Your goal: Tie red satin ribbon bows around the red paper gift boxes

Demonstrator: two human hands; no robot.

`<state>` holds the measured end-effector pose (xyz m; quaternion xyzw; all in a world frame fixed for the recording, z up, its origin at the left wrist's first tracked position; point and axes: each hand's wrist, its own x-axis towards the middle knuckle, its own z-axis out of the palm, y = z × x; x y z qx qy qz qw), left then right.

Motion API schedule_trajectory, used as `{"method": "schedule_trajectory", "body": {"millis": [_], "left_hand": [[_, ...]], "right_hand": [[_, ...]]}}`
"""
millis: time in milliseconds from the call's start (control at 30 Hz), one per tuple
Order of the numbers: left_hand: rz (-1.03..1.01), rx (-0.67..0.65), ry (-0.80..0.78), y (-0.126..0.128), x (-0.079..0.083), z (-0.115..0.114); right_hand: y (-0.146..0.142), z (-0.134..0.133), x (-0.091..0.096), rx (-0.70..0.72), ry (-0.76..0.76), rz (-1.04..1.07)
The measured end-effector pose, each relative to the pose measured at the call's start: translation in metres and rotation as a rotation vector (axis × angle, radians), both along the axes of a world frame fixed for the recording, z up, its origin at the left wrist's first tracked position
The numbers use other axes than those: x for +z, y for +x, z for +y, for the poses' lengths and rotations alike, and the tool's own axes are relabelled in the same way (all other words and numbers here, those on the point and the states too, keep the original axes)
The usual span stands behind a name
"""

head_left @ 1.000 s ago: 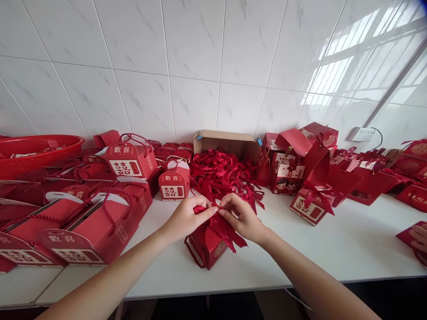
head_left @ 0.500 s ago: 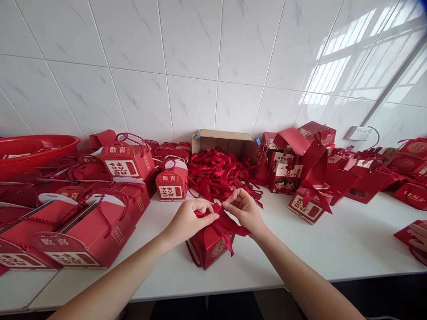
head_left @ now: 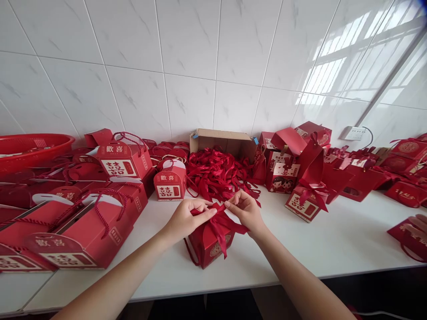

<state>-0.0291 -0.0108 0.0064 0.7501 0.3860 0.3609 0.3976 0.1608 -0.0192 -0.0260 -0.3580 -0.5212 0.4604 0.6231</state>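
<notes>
A small red gift box [head_left: 206,246] stands on the white table in front of me, with a cord loop hanging down its left side. Dark red satin ribbon [head_left: 218,229] lies across its top, one tail draping over the front face and another pointing right. My left hand [head_left: 191,218] is closed, thumb and fingers pinching the ribbon at the top of the box. From the right, my right hand [head_left: 246,212] pinches another part of the same ribbon between thumb and forefinger. Exactly how the ribbon loops between the fingers is partly hidden.
Behind the box a cardboard carton [head_left: 222,140] spills a heap of red ribbons [head_left: 216,171]. Stacked red boxes [head_left: 90,226] and a red plastic basket [head_left: 36,149] are on the left. A ribboned box [head_left: 303,206] stands right; another person's hand [head_left: 418,226] holds a red item farther right.
My hands still pinch the ribbon, and my right fingers have shifted slightly at the top of the box. The whole view has moved a little.
</notes>
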Motion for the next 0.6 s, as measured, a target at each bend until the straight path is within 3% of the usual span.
{"method": "schedule_trajectory", "body": {"millis": [233, 600], "left_hand": [[-0.097, 0.053, -0.024, 0.006, -0.008, -0.002], [-0.093, -0.043, -0.028, 0.013, -0.011, -0.008]], "right_hand": [[0.004, -0.002, 0.001, -0.001, -0.005, 0.012], [0.007, 0.008, -0.003, -0.003, 0.087, -0.046]]}}
